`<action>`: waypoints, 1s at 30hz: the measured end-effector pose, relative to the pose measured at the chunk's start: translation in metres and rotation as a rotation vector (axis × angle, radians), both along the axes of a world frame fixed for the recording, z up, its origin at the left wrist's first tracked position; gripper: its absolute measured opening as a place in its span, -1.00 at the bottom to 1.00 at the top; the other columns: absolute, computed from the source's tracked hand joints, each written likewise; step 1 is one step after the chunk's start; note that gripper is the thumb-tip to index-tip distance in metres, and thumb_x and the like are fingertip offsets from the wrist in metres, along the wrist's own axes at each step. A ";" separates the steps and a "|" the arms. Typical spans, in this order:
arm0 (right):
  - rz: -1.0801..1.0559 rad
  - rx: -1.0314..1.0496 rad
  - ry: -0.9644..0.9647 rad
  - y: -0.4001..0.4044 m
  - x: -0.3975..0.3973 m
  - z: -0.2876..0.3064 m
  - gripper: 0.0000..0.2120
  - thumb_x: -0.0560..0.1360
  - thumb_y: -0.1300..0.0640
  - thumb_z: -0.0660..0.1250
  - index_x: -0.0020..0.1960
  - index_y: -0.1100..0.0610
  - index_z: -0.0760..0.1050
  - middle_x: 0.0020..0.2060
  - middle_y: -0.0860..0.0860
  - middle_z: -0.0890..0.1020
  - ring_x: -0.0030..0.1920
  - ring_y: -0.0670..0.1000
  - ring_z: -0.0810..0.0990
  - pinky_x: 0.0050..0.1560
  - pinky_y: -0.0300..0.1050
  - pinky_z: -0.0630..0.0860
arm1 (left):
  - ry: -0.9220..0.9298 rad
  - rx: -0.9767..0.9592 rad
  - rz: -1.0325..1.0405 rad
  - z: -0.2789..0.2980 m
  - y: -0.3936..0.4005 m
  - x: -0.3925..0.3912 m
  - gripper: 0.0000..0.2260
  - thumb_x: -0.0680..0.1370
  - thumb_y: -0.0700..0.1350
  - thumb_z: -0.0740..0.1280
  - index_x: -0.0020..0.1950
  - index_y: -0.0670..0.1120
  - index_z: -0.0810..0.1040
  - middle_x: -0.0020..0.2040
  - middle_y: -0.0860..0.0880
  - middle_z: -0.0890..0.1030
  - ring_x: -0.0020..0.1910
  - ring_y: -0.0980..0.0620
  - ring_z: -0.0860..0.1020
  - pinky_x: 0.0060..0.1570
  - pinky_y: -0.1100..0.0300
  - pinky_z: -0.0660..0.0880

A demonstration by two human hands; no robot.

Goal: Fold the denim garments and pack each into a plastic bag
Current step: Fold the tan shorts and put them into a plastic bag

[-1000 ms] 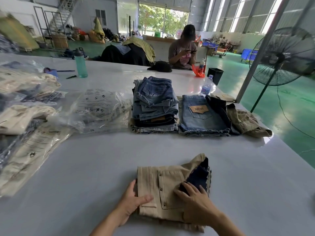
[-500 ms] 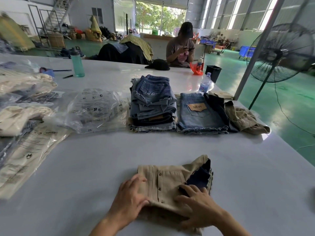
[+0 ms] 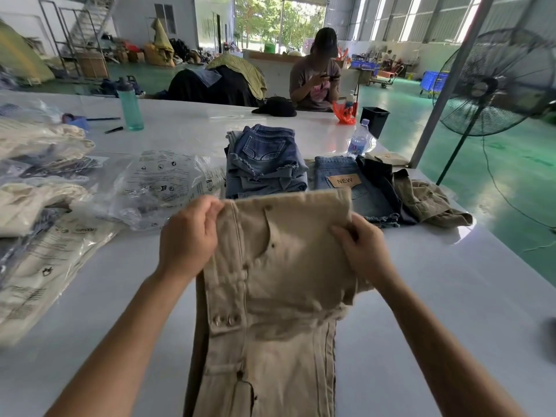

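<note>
- The left hand grips the upper left corner of a beige denim garment, fingers curled over its top edge.
- The right hand pinches the garment's upper right edge, fingers curled round the cloth.
- The garment hangs spread between both hands in the centre of the frame, its top edge raised and its lower part running down to the bottom of the frame over the white desk.
- Behind it, in mid-frame, sits a stack of blue denim shorts, and just to its right lies a single pair of blue shorts with a "NEW" tag.
- A crumpled khaki garment lies right of those.
- Clear plastic bags lie at centre left, with bagged pale garments along the left edge.
- A teal bottle stands upper left; a standing fan is upper right.
</note>
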State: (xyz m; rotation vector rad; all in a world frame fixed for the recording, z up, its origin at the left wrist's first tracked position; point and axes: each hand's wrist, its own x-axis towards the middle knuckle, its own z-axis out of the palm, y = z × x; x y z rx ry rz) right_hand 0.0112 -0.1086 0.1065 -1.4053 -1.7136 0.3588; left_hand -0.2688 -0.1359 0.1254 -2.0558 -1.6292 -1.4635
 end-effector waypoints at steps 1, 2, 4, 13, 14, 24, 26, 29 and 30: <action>-0.031 -0.013 -0.013 0.016 -0.010 0.005 -0.80 0.51 0.11 0.35 -0.08 0.28 0.48 -0.23 0.17 0.60 -0.20 0.17 0.53 -0.16 0.05 0.47 | -0.008 -0.054 0.060 0.000 0.016 -0.002 -0.77 0.63 -0.15 0.20 -0.06 -0.26 0.56 -0.28 -0.17 0.58 -0.37 -0.16 0.55 -0.44 0.15 0.38; -0.068 -0.045 -0.066 0.030 -0.018 0.006 -0.79 0.53 0.08 0.33 0.02 0.23 0.47 -0.11 0.15 0.61 -0.10 0.17 0.55 -0.08 0.07 0.49 | -0.005 -0.139 0.138 -0.004 0.030 -0.004 -0.78 0.63 -0.13 0.20 0.00 -0.26 0.54 -0.20 -0.20 0.59 -0.27 -0.20 0.57 -0.36 0.09 0.40; -0.126 -0.128 -0.242 0.046 -0.029 -0.005 -0.62 0.54 0.04 0.30 0.30 0.12 0.36 0.19 0.11 0.49 0.14 0.15 0.50 0.14 0.07 0.45 | 0.027 -0.357 0.347 -0.022 0.041 -0.007 -0.73 0.60 -0.08 0.25 0.18 -0.24 0.47 0.05 -0.26 0.54 0.02 -0.27 0.53 -0.07 -0.08 0.43; -0.320 -0.669 -0.260 -0.023 0.020 -0.129 -0.45 0.50 0.00 0.30 0.41 0.19 0.27 0.25 0.20 0.44 0.23 0.20 0.47 0.18 -0.02 0.43 | 0.157 -0.897 0.213 -0.169 -0.066 0.011 -0.68 0.56 0.11 0.24 0.20 -0.05 0.42 0.16 -0.05 0.42 0.15 -0.04 0.50 0.06 0.15 0.43; -0.314 -0.688 -0.213 -0.029 0.018 -0.135 -0.43 0.48 0.02 0.32 0.41 0.21 0.27 0.23 0.21 0.45 0.21 0.21 0.48 0.15 -0.04 0.43 | 0.116 -0.919 0.228 -0.174 -0.071 0.014 -0.66 0.55 0.14 0.24 0.20 -0.05 0.40 0.16 -0.05 0.39 0.13 -0.04 0.52 0.05 0.16 0.44; -0.228 -0.647 -0.167 -0.063 0.029 -0.116 -0.93 0.45 0.19 0.28 -0.12 0.03 0.46 -0.26 -0.01 0.61 -0.29 0.05 0.62 -0.25 -0.03 0.59 | -0.030 -0.987 0.312 -0.163 -0.059 0.021 -0.75 0.53 0.07 0.28 -0.29 0.05 0.33 0.01 -0.05 0.48 0.10 -0.07 0.52 0.00 0.15 0.45; -0.154 -0.840 -0.621 -0.068 0.039 -0.105 -0.85 0.49 0.08 0.19 -0.26 -0.01 0.34 -0.10 0.01 0.63 -0.19 0.04 0.66 -0.30 -0.13 0.52 | -0.078 -1.034 0.288 -0.165 -0.058 0.022 -0.72 0.54 0.01 0.25 -0.32 0.02 0.25 -0.05 -0.05 0.53 0.08 -0.08 0.53 -0.03 0.16 0.45; -0.148 -0.650 -0.866 -0.055 0.021 -0.091 -0.84 0.55 0.07 0.16 -0.21 -0.01 0.36 0.11 0.02 0.56 0.10 0.09 0.57 -0.16 -0.15 0.39 | 0.061 -0.976 0.372 -0.160 -0.062 0.027 -0.75 0.56 0.04 0.18 -0.27 0.01 0.24 0.02 0.04 0.60 0.12 -0.02 0.52 0.00 0.19 0.40; -0.108 -0.510 -0.808 -0.048 0.002 -0.088 -0.88 0.57 0.10 0.17 -0.05 -0.02 0.47 0.14 0.01 0.55 0.13 0.08 0.55 -0.10 -0.14 0.41 | 0.109 -0.965 0.393 -0.156 -0.064 0.029 -0.78 0.57 0.07 0.16 -0.23 0.02 0.30 0.04 0.06 0.60 0.13 0.00 0.50 0.00 0.19 0.38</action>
